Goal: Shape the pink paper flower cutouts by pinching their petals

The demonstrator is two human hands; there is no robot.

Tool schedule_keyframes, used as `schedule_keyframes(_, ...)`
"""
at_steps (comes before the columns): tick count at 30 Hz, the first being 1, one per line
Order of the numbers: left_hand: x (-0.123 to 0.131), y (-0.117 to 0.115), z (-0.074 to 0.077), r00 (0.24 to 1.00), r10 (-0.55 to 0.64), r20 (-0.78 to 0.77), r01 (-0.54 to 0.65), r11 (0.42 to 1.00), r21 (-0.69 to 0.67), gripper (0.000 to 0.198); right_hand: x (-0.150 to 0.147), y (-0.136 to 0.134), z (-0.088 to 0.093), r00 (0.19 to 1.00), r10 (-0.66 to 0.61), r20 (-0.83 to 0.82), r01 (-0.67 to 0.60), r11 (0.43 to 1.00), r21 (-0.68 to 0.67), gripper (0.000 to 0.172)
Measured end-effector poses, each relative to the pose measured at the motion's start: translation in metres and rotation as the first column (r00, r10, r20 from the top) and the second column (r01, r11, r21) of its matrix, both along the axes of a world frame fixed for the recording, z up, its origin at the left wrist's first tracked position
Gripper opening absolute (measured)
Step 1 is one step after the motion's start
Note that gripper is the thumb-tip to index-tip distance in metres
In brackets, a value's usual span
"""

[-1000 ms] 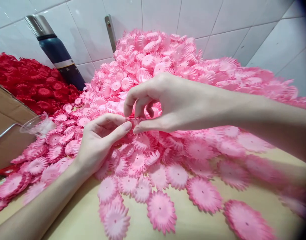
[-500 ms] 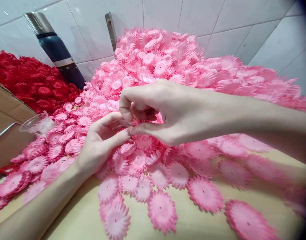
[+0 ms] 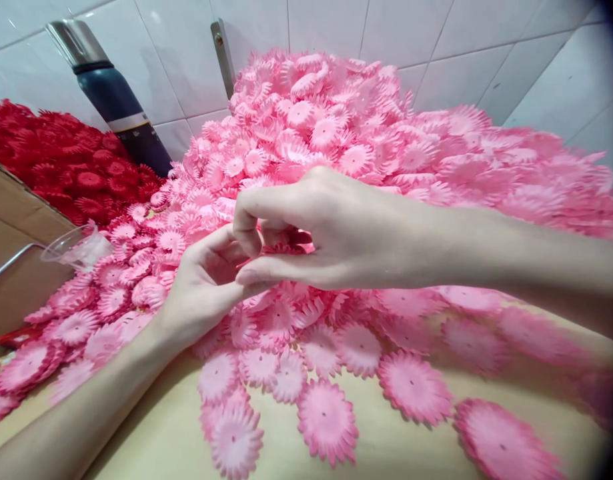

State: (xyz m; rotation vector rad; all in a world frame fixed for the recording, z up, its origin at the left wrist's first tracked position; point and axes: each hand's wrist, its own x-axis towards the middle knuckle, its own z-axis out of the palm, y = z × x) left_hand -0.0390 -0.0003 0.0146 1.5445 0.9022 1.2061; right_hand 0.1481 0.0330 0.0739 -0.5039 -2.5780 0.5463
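My left hand (image 3: pixel 201 287) is closed, its fingertips meeting those of my right hand (image 3: pixel 311 227) in front of the pink heap. My right thumb lies across my left thumb, and the right index finger curls over above them. Whatever sits between the fingertips is hidden; a bit of red-pink shows behind the right fingers. All around lies a large heap of pink flower-shaped petal discs (image 3: pixel 326 133) with fringed edges and small centre holes. Below my hands, a loose petal disc (image 3: pixel 327 421) lies flat on the pale tabletop (image 3: pixel 156 427).
A heap of red petal discs (image 3: pixel 51 157) stands at the left, with a dark blue bottle (image 3: pixel 113 97) beside it against the tiled wall (image 3: pixel 326 27). Nearer are a clear plastic cup (image 3: pixel 69 248) and a cardboard box (image 3: pixel 16 247). A metal strip (image 3: pixel 222 57) is on the wall.
My right hand has slid slightly left, so its thumb now overlaps my left thumb more. My left hand has hardly moved, and the petal heaps look the same.
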Motion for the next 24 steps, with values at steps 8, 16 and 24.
schedule_keyframes(8,0.001,-0.001,0.003,0.995,0.082,0.06,-0.073,0.988,-0.138,0.013,0.009,0.009,0.004,0.999,0.018,-0.037,-0.018,1.0,-0.001,0.017)
schedule_keyframes(16,0.003,-0.003,0.008,0.986,0.107,0.129,-0.073,0.967,-0.244,0.013,0.01,0.007,0.0,1.0,-0.014,-0.02,0.015,0.998,0.067,0.027)
schedule_keyframes(24,0.004,-0.002,0.008,0.986,0.071,0.148,-0.034,0.969,-0.243,0.023,0.009,0.01,-0.007,0.999,0.026,-0.026,-0.023,0.994,0.107,0.027)
